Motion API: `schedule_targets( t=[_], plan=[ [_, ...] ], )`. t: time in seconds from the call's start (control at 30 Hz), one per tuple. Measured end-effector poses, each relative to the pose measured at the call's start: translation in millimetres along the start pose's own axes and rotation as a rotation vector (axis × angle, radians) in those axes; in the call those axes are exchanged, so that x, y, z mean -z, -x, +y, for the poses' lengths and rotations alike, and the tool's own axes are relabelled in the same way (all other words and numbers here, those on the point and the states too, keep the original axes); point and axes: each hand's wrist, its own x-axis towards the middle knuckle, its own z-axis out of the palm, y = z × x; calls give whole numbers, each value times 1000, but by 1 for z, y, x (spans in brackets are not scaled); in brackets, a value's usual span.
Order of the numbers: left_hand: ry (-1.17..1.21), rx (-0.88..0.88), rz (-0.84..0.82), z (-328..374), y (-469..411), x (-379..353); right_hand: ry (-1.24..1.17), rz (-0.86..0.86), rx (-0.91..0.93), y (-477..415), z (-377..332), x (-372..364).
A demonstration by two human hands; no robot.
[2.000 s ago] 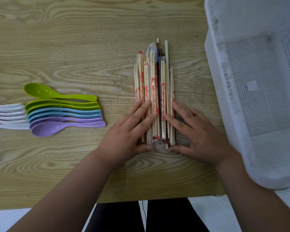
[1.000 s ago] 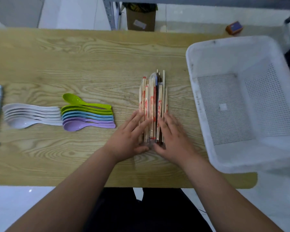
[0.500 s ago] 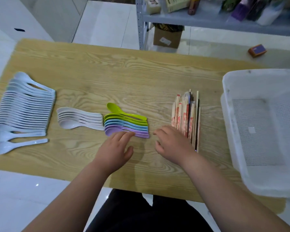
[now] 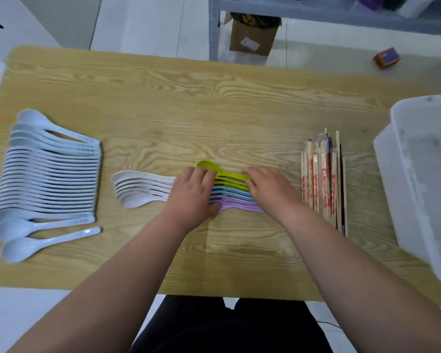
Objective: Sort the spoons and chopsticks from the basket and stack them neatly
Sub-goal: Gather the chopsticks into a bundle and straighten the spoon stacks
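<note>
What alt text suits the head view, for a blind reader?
The left hand and right hand hold a row of coloured spoons on a wooden table. White spoons lie to the left; chopsticks and a white basket to the right.

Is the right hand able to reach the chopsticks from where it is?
Probably yes: the chopsticks lie just right of the right hand, nothing between, once it releases the coloured spoons.

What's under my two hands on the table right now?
The coloured spoons: green, blue and purple ones show between your left hand and right hand. The left covers most bowls, the right the handle ends, so their count is hidden.
</note>
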Motion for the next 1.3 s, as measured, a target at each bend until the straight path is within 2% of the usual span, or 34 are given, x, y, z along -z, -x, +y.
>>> schedule_targets(
  t=[0.13,0.3,0.4,0.53,0.63,0.77,0.87,1.13,1.3],
  plan=[
    [28,-14,61,-2,-7,-2,-32,-79,-32,-13,3,2],
    [36,-41,118,-4,-5,-8,-48,-23,-2,-5,18,-2],
    [100,-104,85,-2,-8,-11,-78,32,38,6,27,-12],
    [164,-94,55,5,-9,-14,-69,87,79,25,23,-21],
    [139,-91,119,9,-6,-19,61,85,110,38,19,-36],
    [164,-149,265,17,-1,-28,163,245,161,46,25,-57],
    [133,-171,323,22,3,-34,200,303,192,48,29,-67],
    [50,-166,255,28,9,-46,218,313,232,47,35,-71],
    [113,-100,246,33,2,-46,255,338,233,38,42,-69]
  ],
)
